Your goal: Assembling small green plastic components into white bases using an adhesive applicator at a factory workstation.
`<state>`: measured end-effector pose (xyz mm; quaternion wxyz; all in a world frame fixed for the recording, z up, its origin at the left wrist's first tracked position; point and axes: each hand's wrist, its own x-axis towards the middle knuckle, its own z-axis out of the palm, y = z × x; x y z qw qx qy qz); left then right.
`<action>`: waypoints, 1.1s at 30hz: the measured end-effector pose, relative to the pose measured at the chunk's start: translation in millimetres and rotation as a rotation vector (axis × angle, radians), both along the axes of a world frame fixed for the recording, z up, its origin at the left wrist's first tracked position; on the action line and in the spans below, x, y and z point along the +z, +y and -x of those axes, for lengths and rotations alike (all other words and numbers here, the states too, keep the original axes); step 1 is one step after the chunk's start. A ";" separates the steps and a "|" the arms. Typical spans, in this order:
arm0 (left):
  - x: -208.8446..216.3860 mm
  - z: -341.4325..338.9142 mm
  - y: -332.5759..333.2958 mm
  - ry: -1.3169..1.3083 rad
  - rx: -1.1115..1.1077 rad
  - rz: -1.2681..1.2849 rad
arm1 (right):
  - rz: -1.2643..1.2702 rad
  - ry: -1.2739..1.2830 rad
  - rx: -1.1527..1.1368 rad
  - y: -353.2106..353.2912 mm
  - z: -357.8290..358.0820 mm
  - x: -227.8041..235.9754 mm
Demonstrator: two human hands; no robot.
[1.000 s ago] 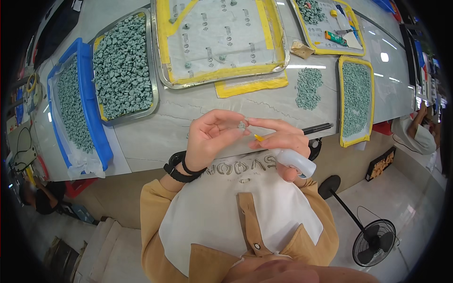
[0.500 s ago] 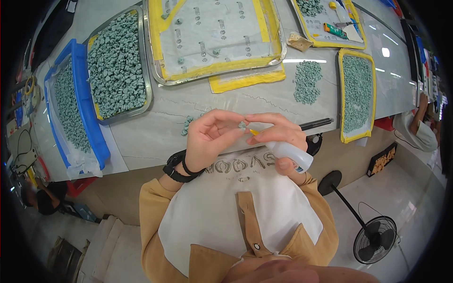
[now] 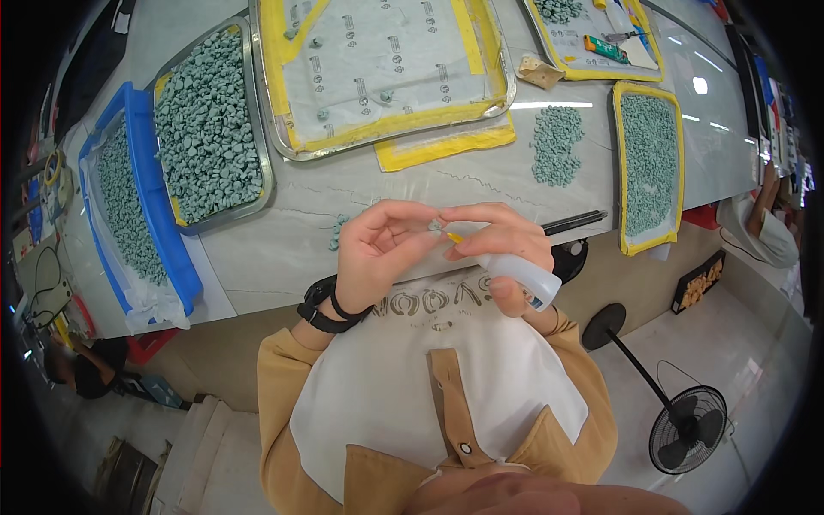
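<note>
Between the fingertips of my left hand (image 3: 384, 245) is a small green stone (image 3: 435, 225), held just above the table's near edge. My right hand (image 3: 505, 245) is wrapped round a white squeeze bottle (image 3: 525, 276) with a yellow tip, which points at the stone from close by. Whether the tip touches the stone, I cannot tell. My right index fingertip meets the fingers of my left hand. A few loose green stones (image 3: 336, 230) lie on the table beside my left hand, partly hidden by it.
Left stand a blue bin (image 3: 163, 202) and a metal tray (image 3: 268, 163), both of green stones. A large yellow-edged tray (image 3: 403, 129) lies ahead. Rightward are a stone pile (image 3: 556, 146), a narrow tray (image 3: 619, 172) and black pens (image 3: 575, 222). A floor fan (image 3: 687, 427) stands at right.
The view has shifted slightly. Both hands keep nearly the same pose, with the stone and the bottle still held close together.
</note>
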<state>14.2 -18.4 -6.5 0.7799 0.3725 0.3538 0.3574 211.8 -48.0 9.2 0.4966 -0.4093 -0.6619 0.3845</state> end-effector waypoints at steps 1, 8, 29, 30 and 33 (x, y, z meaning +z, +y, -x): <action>-1.4 0.4 0.3 0.004 -0.007 0.009 | 0.001 0.000 -0.001 0.9 -0.5 0.5; -2.1 2.5 4.2 -0.010 -0.019 0.048 | -0.031 0.024 -0.015 2.5 1.4 -2.0; -12.3 14.8 9.9 -0.085 0.126 0.050 | -0.092 -0.650 -0.059 35.0 -5.2 -19.8; -12.5 14.2 10.9 -0.106 0.138 0.046 | -0.119 -0.716 -0.073 35.5 -2.4 -29.8; -8.9 15.6 11.8 -0.085 0.139 0.043 | -0.136 -0.797 -0.162 36.4 -13.2 -25.6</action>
